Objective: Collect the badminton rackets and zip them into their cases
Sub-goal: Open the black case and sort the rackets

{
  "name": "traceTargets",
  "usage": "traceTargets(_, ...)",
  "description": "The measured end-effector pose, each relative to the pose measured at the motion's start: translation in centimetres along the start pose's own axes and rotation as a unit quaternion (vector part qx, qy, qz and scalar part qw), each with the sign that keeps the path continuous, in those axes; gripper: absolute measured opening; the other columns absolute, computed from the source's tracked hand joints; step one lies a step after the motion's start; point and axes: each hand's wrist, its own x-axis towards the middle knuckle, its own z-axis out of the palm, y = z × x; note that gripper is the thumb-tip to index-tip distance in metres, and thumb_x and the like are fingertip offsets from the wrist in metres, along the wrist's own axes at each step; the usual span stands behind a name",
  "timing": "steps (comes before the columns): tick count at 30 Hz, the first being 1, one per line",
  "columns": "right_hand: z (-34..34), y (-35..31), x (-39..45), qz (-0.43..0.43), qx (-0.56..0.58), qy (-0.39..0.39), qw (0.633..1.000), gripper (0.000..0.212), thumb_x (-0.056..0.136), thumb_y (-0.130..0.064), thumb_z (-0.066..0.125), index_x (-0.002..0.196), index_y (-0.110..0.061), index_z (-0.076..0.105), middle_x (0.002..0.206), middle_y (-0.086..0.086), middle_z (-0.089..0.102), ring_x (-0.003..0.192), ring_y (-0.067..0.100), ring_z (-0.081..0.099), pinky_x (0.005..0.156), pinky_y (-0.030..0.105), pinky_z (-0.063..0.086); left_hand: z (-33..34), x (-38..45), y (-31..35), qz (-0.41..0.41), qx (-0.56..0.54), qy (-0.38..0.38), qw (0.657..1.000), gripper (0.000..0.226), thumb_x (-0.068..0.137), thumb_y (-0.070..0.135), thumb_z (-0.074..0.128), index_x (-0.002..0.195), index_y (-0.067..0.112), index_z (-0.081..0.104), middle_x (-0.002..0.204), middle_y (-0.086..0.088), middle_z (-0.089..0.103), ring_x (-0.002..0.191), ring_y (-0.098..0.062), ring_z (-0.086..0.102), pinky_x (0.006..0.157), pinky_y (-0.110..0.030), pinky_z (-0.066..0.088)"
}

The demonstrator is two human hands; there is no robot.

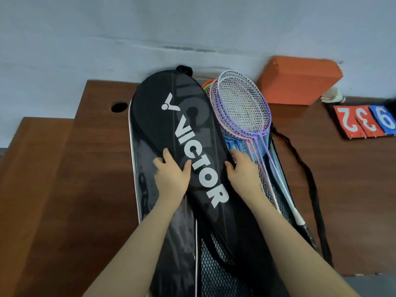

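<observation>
A black racket case (171,116) with white VICTOR lettering lies lengthwise on the brown table, on top of another dark case (147,189). My left hand (171,174) grips its left edge, thumb on top beside the lettering. My right hand (241,170) holds its right edge, fingers curled over the rim. To the right, purple and pink rackets (244,108) lie stacked on a blue case (240,144) and black mesh (216,264); their shafts run toward me. An orange and green racket head (206,84) peeks out behind the cases.
An orange foam block (297,79) stands at the back right against the wall. A flip scoreboard (364,121) with red and blue number cards lies at far right, a shuttlecock (333,96) behind it. A black strap (310,189) trails along the table (64,168). A round cable hole (119,107) is at the back left.
</observation>
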Motion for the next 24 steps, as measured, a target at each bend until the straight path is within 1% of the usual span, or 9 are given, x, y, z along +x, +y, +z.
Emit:
traceTargets(2, 0.1, -0.4, 0.3, 0.006, 0.016, 0.002, 1.0, 0.038, 0.091, -0.017, 0.055, 0.128, -0.011, 0.05, 0.124, 0.011, 0.058, 0.113, 0.03, 0.054, 0.099, 0.051, 0.038, -0.2, 0.4, -0.1, -0.016, -0.08, -0.009, 0.997, 0.079, 0.084, 0.038, 0.065, 0.143, 0.009, 0.022, 0.13, -0.014, 0.029, 0.092, -0.025, 0.051, 0.09, -0.03, 0.042)
traceTargets(4, -0.1, -0.8, -0.1, -0.003, 0.048, 0.019, 0.999, 0.036, 0.09, -0.011, 0.054, 0.125, -0.009, 0.052, 0.121, 0.01, 0.059, 0.111, 0.028, 0.054, 0.096, 0.046, 0.041, -0.4, 0.2, -0.2, -0.01, -0.128, -0.007, 0.992, 0.078, 0.083, 0.031, 0.068, 0.143, 0.008, 0.024, 0.13, -0.011, 0.027, 0.089, -0.016, 0.043, 0.083, -0.012, 0.032)
traceTargets(6, -0.6, -1.2, -1.0, -0.026, 0.096, 0.032, 0.995, 0.034, 0.09, -0.007, 0.053, 0.123, -0.006, 0.053, 0.117, 0.009, 0.06, 0.106, 0.024, 0.054, 0.091, 0.038, 0.044, -0.9, -0.4, -0.7, 0.012, -0.152, 0.009, 0.988, 0.075, 0.083, 0.025, 0.069, 0.142, 0.006, 0.027, 0.128, -0.011, 0.029, 0.092, -0.015, 0.044, 0.08, -0.004, 0.026)
traceTargets(8, -1.1, -1.5, -2.3, -0.046, 0.131, 0.035, 0.99, 0.032, 0.089, -0.004, 0.053, 0.121, -0.006, 0.054, 0.113, 0.005, 0.059, 0.102, 0.018, 0.053, 0.089, 0.032, 0.044, -1.6, -1.6, -1.5, 0.038, -0.161, 0.028, 0.986, 0.073, 0.082, 0.023, 0.07, 0.141, 0.006, 0.031, 0.126, -0.011, 0.031, 0.09, -0.019, 0.05, 0.083, -0.006, 0.029)
traceTargets(10, -1.2, -1.5, -3.9, -0.059, 0.144, 0.035, 0.987, 0.031, 0.089, -0.003, 0.053, 0.12, -0.005, 0.055, 0.109, 0.002, 0.058, 0.1, 0.017, 0.054, 0.087, 0.029, 0.043, -2.4, -3.4, -2.4, 0.041, -0.165, 0.04, 0.985, 0.071, 0.082, 0.023, 0.07, 0.14, 0.008, 0.034, 0.126, -0.007, 0.032, 0.084, -0.016, 0.051, 0.083, -0.01, 0.034)
traceTargets(14, -0.5, -1.2, -7.8, -0.106, 0.145, 0.034, 0.983, 0.031, 0.087, -0.001, 0.055, 0.118, -0.004, 0.058, 0.107, 0.007, 0.062, 0.099, 0.02, 0.057, 0.087, 0.03, 0.045, -3.8, -7.9, -4.5, 0.023, -0.154, 0.062, 0.986, 0.069, 0.083, 0.022, 0.068, 0.141, 0.012, 0.032, 0.121, 0.004, 0.027, 0.078, -0.009, 0.049, 0.085, -0.016, 0.036)
traceTargets(16, -0.1, -1.1, -9.7, -0.141, 0.142, 0.037, 0.979, 0.031, 0.086, 0.0, 0.055, 0.116, -0.004, 0.059, 0.104, 0.009, 0.063, 0.096, 0.023, 0.059, 0.085, 0.037, 0.047, -4.2, -10.0, -5.8, 0.012, -0.142, 0.068, 0.987, 0.068, 0.084, 0.023, 0.067, 0.141, 0.012, 0.033, 0.127, -0.001, 0.028, 0.086, -0.007, 0.05, 0.089, -0.019, 0.038)
traceTargets(20, 1.3, -0.8, -12.5, -0.186, 0.126, 0.006, 0.975, 0.032, 0.086, -0.007, 0.053, 0.117, -0.006, 0.058, 0.102, 0.007, 0.062, 0.092, 0.024, 0.059, 0.082, 0.045, 0.048, -3.8, -13.0, -8.6, -0.019, -0.095, 0.06, 0.994, 0.065, 0.086, 0.025, 0.064, 0.14, 0.007, 0.034, 0.134, -0.011, 0.032, 0.112, -0.024, 0.046, 0.101, -0.027, 0.036)
traceTargets(24, 2.1, -0.9, -13.1, -0.158, 0.09, -0.017, 0.983, 0.035, 0.088, -0.009, 0.053, 0.123, -0.007, 0.055, 0.108, 0.009, 0.061, 0.099, 0.027, 0.059, 0.086, 0.05, 0.046, -3.6, -14.5, -9.7, 0.022, 0.087, 0.054, 0.995, 0.056, 0.086, 0.031, 0.061, 0.131, 0.002, 0.045, 0.13, -0.021, 0.043, 0.116, -0.037, 0.04, 0.098, -0.042, 0.036)
